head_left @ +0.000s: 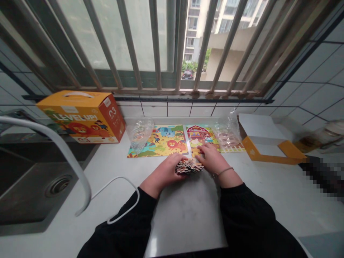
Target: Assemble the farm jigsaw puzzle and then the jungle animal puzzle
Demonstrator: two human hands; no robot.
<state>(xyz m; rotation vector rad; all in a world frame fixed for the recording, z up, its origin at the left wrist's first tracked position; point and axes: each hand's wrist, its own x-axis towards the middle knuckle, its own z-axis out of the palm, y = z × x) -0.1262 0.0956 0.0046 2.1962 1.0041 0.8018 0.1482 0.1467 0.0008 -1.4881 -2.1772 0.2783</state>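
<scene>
A thick, uneven stack of what look like thin puzzle pieces stands in front of me, edges towards me. My left hand is closed around its left side, thumb at the near edge. On the other side, my right hand has its fingers apart at the stack's far right corner; nothing is plainly gripped in it. Just beyond lie two colourful picture boards: a lion-and-elephant picture on the left and a farm picture on the right, partly hidden by my right hand.
Crumpled clear plastic bags lie over the boards' outer ends. An orange "LEVEL UP!" box stands at left, beside the sink. An opened box lies at right. A white curved arm and cable cross the left side.
</scene>
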